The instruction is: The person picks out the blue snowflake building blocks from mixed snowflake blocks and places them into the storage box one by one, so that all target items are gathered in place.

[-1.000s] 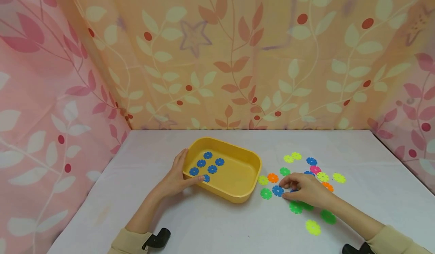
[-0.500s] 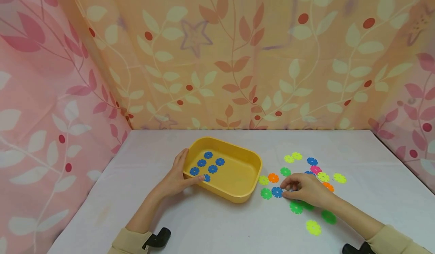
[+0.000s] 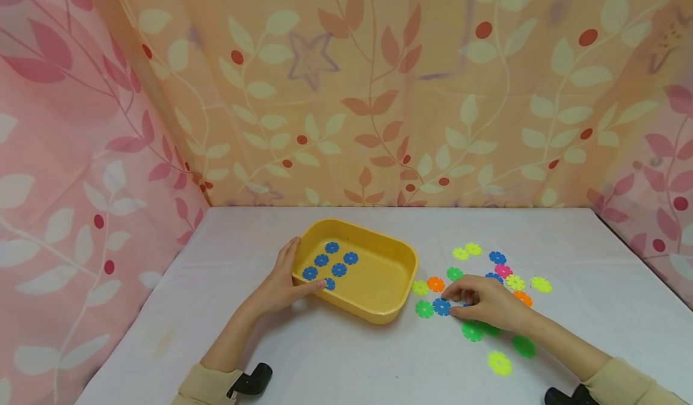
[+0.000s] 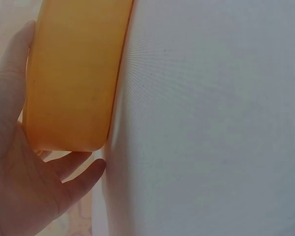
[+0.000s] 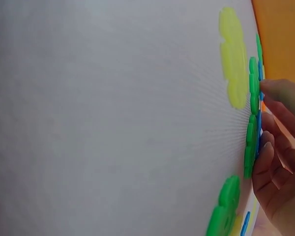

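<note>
My left hand (image 3: 280,283) grips the left end of a yellow plastic tray (image 3: 391,265), its thumb over the near rim. Several blue slotted snowflake discs (image 3: 338,269) lie in the tray's left half. To the right of the tray, my right hand (image 3: 491,299) has curled fingers at a blue snowflake disc (image 3: 441,307) on the table, with thumb and index finger at its right edge. The right wrist view shows the right hand (image 5: 282,147) low over discs seen edge-on. Another blue disc is mostly hidden beneath this hand. In the left wrist view the tray (image 4: 76,73) shows its side wall.
Around the right hand lie loose discs: green (image 3: 424,309), orange (image 3: 435,284), pink (image 3: 503,271) and yellow (image 3: 499,363), among several others. White cloth (image 3: 325,363) covers the table. Patterned curtains (image 3: 368,92) stand behind and at both sides.
The blue disc at my right fingertips has shifted slightly toward the near side, and the index fingertip has come closer over its edge. The left hand and tray stay put.
</note>
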### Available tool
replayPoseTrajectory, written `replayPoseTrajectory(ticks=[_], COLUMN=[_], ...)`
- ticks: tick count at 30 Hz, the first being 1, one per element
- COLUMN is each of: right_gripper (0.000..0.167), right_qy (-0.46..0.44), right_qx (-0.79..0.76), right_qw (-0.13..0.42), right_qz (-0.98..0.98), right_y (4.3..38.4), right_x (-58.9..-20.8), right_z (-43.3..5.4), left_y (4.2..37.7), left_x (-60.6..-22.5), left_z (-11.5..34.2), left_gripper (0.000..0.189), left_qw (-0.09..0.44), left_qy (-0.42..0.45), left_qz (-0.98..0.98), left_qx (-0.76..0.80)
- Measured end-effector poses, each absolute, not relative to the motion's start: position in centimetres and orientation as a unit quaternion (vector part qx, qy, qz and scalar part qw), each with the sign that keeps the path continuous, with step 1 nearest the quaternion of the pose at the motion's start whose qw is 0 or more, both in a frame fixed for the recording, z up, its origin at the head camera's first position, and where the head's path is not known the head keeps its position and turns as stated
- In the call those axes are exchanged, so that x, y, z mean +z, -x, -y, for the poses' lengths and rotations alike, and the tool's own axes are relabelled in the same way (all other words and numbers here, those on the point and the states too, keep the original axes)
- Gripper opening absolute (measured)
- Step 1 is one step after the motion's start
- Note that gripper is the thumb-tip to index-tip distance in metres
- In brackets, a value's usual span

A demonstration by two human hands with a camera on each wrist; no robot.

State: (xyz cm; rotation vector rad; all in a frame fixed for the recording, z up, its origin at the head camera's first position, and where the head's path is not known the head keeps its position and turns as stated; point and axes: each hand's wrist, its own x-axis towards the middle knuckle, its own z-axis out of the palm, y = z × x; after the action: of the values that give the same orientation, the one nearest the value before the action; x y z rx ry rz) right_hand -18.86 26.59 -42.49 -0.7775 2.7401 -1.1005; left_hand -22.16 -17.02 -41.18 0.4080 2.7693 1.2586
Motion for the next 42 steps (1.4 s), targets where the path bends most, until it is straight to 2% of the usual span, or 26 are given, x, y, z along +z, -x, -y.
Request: replayPoseTrajectory(ticks=[20,26,35,42], right_gripper=[0.022,0.022,0.023,0.021], right_qy=[0.251,0.254,0.207,0.214], right_qx=[-0.374,-0.366,-0.404,-0.45], right_qw=[0.062,0.052,0.064,0.014], right_qz=[-0.891,-0.894,-0.889,-0.867], right_y=[19.0,19.1,19.0,19.7], right_x=[-42.3,-42.5,-42.0,-39.6], right_z=[-26.5,-26.6,-26.7,-25.6], left_y=[22.3,22.3,22.2,22.3], left_x=[-41.3,-41.2,-41.2,-41.3], left_z=[17.1,17.1,17.2,17.1], left_gripper=[0.117,0.118,0.118,0.118], left_qw=[0.035,0.034,0.034,0.036], left_qy=[-0.135,-0.133,-0.134,-0.134], left_qz=[-0.901,-0.902,-0.901,-0.899], left_qx=[0.411,0.41,0.411,0.415])
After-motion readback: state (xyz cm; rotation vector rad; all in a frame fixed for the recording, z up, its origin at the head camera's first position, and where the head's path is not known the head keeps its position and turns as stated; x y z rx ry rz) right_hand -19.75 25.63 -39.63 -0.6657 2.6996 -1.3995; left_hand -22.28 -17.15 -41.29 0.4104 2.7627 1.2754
